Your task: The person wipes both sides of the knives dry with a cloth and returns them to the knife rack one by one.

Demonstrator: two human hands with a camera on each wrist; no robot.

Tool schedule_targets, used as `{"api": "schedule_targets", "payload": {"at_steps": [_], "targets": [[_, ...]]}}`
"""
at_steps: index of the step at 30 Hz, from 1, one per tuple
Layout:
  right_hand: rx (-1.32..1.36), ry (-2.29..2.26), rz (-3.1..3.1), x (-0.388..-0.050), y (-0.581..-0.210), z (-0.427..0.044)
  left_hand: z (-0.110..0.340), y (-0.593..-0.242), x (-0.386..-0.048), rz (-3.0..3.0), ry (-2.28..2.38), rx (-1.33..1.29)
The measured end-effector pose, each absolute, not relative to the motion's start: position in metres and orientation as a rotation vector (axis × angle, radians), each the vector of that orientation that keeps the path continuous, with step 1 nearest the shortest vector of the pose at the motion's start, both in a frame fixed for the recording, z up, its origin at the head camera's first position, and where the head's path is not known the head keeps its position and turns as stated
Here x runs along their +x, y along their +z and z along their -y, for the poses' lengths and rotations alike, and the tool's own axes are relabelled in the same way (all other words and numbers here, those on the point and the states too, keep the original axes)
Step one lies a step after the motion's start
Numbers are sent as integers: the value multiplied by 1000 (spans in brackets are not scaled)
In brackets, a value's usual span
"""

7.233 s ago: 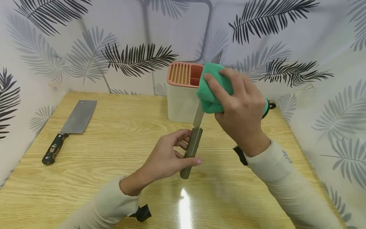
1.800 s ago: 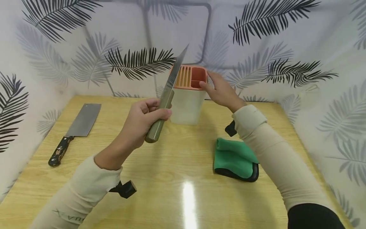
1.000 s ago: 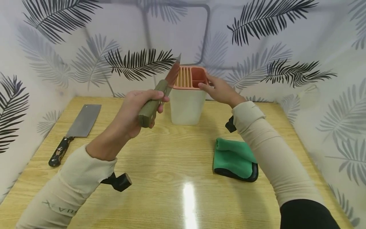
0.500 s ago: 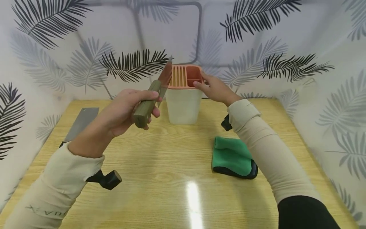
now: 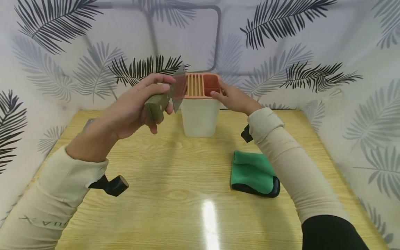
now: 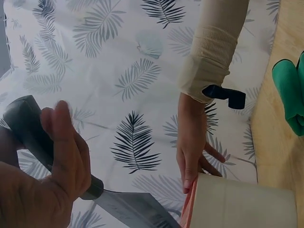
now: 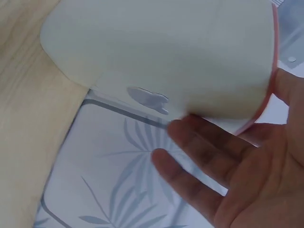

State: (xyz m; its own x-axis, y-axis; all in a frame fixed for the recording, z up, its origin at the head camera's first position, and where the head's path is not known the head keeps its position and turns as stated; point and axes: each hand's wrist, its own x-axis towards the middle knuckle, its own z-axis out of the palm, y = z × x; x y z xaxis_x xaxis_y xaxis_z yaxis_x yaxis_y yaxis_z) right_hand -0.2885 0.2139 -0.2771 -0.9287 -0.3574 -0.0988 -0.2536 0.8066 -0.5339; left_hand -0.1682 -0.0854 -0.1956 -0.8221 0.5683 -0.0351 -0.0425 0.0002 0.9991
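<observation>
My left hand (image 5: 131,111) grips the olive handle of a kitchen knife (image 5: 157,104). Its blade points away, tilted, beside the slotted left part of a knife holder (image 5: 200,118) with a cream body and an orange top. Whether blade and top touch, I cannot tell. In the left wrist view the knife blade (image 6: 130,206) reaches close to the orange rim. My right hand (image 5: 234,99) holds the holder's right rim, thumb over the top edge. In the right wrist view some fingers of the right hand (image 7: 266,171) stand off the holder's wall.
A folded green cloth (image 5: 253,172) with black edging lies on the wooden table (image 5: 175,208), below the right forearm. Only a corner of the cleaver (image 5: 89,122) shows behind the left forearm. A leaf-patterned curtain (image 5: 265,62) stands behind the holder.
The right hand put down the green cloth and took hold of the holder. The left hand brought the knife to the holder's left, lately raising and turning it. The left forearm now covers most of the cleaver.
</observation>
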Motion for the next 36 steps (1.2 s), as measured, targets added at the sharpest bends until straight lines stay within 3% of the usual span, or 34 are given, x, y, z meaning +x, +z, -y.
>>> {"api": "schedule_targets", "payload": {"at_steps": [15,25,36], "targets": [[-316,-530,-2578,-284,-253,-203,72,-157,-202,-2118,1732,780],[-278,-568,-2535,-281,-253,-199,55,-151,-233,-2447,1747,690],[-267,-499,-2555,-280,-254,-199,46,-158,-266,-2408,1830,585]]}}
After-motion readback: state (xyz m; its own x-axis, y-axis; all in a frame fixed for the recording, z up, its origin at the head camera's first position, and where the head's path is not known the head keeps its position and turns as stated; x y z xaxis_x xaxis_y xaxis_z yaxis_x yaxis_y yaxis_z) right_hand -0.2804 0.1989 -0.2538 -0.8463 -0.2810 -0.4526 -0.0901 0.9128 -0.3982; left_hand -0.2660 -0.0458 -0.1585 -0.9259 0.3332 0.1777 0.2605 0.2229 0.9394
